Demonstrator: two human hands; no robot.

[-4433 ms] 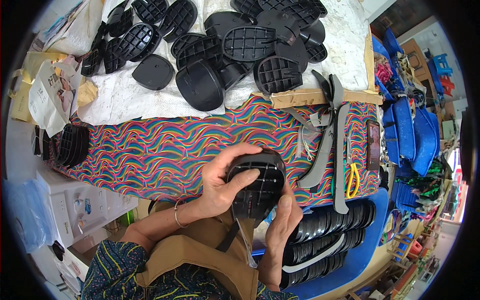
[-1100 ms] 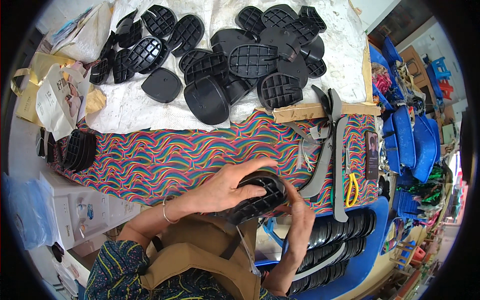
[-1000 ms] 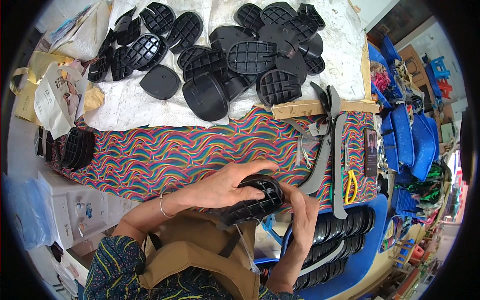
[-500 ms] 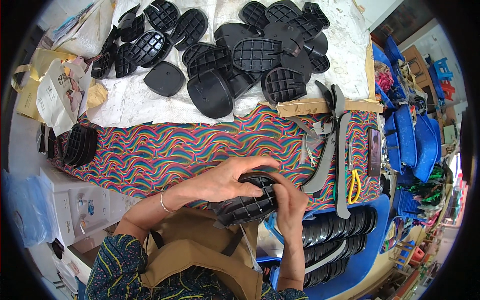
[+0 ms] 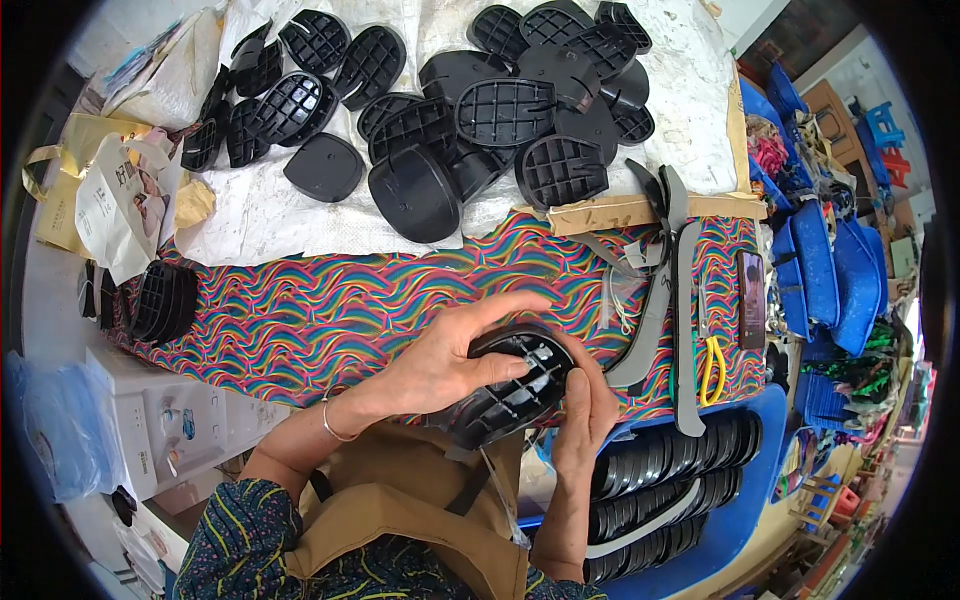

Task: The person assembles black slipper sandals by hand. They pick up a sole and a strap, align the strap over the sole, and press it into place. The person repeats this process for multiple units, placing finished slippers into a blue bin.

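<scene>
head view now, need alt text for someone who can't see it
The left hand and right hand hold a black ribbed piece near a wavy-patterned tablecloth. More black pieces lie beyond on white sheeting; a blue tub at lower right holds rows of black parts.

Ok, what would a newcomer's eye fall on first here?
Probably the rainbow tablecloth across the middle. At its near edge, the left hand and right hand hold a black piece with a raised grid. Beyond lies a heap of similar pieces on a white sheet; a blue tub sits lower right.
</scene>
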